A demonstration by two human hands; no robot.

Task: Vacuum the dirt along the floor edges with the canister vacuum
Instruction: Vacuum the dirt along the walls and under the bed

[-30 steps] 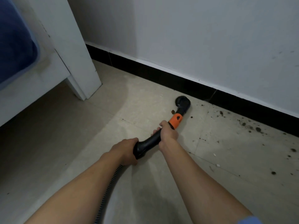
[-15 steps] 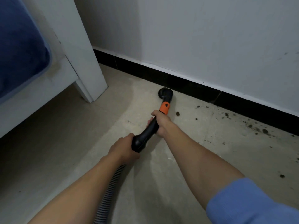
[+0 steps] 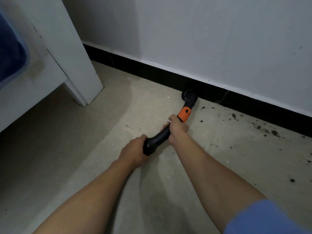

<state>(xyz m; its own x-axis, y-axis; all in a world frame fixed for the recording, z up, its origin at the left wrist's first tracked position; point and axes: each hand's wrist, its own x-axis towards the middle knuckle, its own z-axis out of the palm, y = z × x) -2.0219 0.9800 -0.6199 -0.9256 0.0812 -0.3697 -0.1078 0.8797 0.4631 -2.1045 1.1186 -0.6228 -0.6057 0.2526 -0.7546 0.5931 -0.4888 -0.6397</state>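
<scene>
At far left stands a white furniture frame (image 3: pixel 79 61). My left hand (image 3: pixel 135 152) grips the rear end of the vacuum wand (image 3: pixel 157 141), and my right hand (image 3: pixel 178 130) wraps the wand just below its orange collar (image 3: pixel 184 114). The brush nozzle (image 3: pixel 190 97) sits on the floor (image 3: pixel 101 149), against the black skirting (image 3: pixel 152 71). Loose dirt (image 3: pixel 274 132) lies along the edge to the right. I judge the pass goes best with the nozzle flat, hugging the skirting, drawn slowly rightward.

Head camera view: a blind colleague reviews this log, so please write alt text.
Left hand and right hand grip a black vacuum wand, its brush head at the black baseboard. Dirt specks litter the floor to its right; a white furniture leg stands left.
</scene>
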